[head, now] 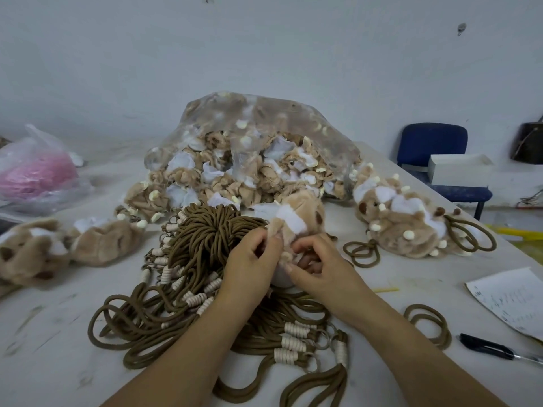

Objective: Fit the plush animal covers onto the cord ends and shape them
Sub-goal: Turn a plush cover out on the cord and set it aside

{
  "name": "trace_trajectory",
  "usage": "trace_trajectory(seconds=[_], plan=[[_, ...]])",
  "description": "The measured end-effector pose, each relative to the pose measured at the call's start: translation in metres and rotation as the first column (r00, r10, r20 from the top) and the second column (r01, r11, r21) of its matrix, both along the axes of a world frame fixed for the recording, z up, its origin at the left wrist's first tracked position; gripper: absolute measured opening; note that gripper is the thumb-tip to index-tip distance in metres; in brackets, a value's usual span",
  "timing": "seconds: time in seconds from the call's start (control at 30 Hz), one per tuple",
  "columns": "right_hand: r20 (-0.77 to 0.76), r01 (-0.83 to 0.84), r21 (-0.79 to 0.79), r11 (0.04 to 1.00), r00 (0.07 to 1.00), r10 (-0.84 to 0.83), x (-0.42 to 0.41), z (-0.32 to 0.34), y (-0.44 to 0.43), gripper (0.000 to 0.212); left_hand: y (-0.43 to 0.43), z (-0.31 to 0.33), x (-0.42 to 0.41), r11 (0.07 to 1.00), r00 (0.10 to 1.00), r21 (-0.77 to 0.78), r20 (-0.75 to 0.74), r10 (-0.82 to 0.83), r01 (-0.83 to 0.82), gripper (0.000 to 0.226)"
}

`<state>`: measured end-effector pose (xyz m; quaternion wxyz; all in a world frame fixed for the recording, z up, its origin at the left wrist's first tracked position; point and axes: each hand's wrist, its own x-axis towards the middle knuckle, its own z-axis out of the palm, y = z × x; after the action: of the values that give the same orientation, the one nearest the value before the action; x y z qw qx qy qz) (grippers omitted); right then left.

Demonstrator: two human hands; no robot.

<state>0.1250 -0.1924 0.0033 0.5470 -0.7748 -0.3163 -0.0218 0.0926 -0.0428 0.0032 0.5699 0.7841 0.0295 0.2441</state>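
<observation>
Tan and white fleece, a plush animal cover [299, 218], was held just above the heap of brown looped cords [205, 239] at the middle of the pale table [44, 333]. Its near edge was pinched by the left hand [252, 257] and the right hand [320, 268], fingers curled into the fabric, presumably so the opening could be spread for a cord end. Its long axis was tilted up and away from the person, the closed end farthest.

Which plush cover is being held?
The plush cover between the left hand and right hand; the others lie untouched on the table or in the clear bag.
</observation>
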Motion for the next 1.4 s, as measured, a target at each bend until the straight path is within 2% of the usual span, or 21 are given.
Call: trace_trajectory(seconds=[0.13, 0.27, 0.37, 0.47, 0.53, 0.63, 0.73, 0.87, 1.03, 1.17, 1.27, 1.33, 1.4], plan=[[0.019, 0.061, -0.040, 0.997, 0.998, -0.060, 0.003, -0.001, 0.001, 0.016, -0.004, 0.003, -0.003, 0.998, 0.999, 0.062, 0.033, -0.008, 0.006, 0.031], [0.178, 0.171, -0.099, 0.980, 0.972, -0.151, 0.000, -0.002, 0.005, 0.025, -0.007, 0.006, -0.006, 0.999, 0.998, 0.040, 0.043, -0.034, 0.033, 0.035], [0.273, 0.274, -0.048, 0.961, 0.929, -0.251, -0.001, -0.001, 0.008, 0.028, -0.009, 0.006, -0.005, 1.000, 1.000, 0.005, 0.012, -0.021, 0.021, 0.033], [0.188, 0.358, 0.049, 0.933, 0.914, -0.360, 0.005, 0.002, 0.002, 0.030, -0.011, 0.006, -0.005, 1.000, 0.999, 0.016, 0.043, -0.015, 0.014, 0.031], [0.100, 0.365, 0.063, 0.929, 0.924, -0.370, 0.008, 0.004, -0.005, 0.027, -0.011, 0.006, -0.004, 0.996, 0.995, 0.075, 0.086, -0.050, 0.044, 0.027], [-0.008, 0.377, 0.092, 0.921, 0.926, -0.378, 0.010, 0.003, -0.010, 0.027, -0.013, 0.004, -0.005, 0.980, 0.983, 0.101, 0.046, -0.179, 0.174, 0.003], [-0.086, 0.395, 0.137, 0.908, 0.918, -0.386, 0.012, 0.003, -0.009, 0.028, -0.013, -0.001, -0.004, 0.959, 0.974, 0.169, -0.021, -0.226, 0.226, 0.021], [-0.143, 0.413, 0.121, 0.903, 0.907, -0.396, 0.014, 0.005, -0.011, 0.021, -0.010, -0.005, -0.002, 0.915, 0.977, 0.341, -0.071, -0.203, 0.215, 0.020], [-0.188, 0.369, 0.109, 0.923, 0.919, -0.345, 0.009, 0.007, -0.007, 0.022, -0.012, -0.005, -0.001, 0.897, 0.975, 0.385, -0.139, -0.175, 0.216, 0.014], [-0.189, 0.308, 0.098, 0.946, 0.939, -0.286, 0.006, 0.006, -0.003, 0.019, -0.008, -0.004, 0.000, 0.970, 0.985, 0.196, -0.123, -0.118, 0.141, 0.017], [-0.131, 0.336, 0.045, 0.941, 0.936, -0.328, 0.008, 0.005, -0.007, 0.019, -0.008, 0.003, -0.002, 0.968, 0.976, -0.189, -0.105, -0.189, 0.167, 0.018], [-0.081, 0.339, -0.019, 0.941, 0.937, -0.339, 0.010, 0.003, -0.009, 0.023, -0.008, 0.006, -0.002, 0.848, 0.960, -0.490, -0.074, -0.271, 0.202, 0.016], [-0.058, 0.325, -0.040, 0.945, 0.943, -0.327, 0.010, 0.002, -0.009, 0.027, -0.008, 0.008, 0.000, 0.671, 0.941, -0.706, -0.020, -0.338, 0.226, 0.007]])
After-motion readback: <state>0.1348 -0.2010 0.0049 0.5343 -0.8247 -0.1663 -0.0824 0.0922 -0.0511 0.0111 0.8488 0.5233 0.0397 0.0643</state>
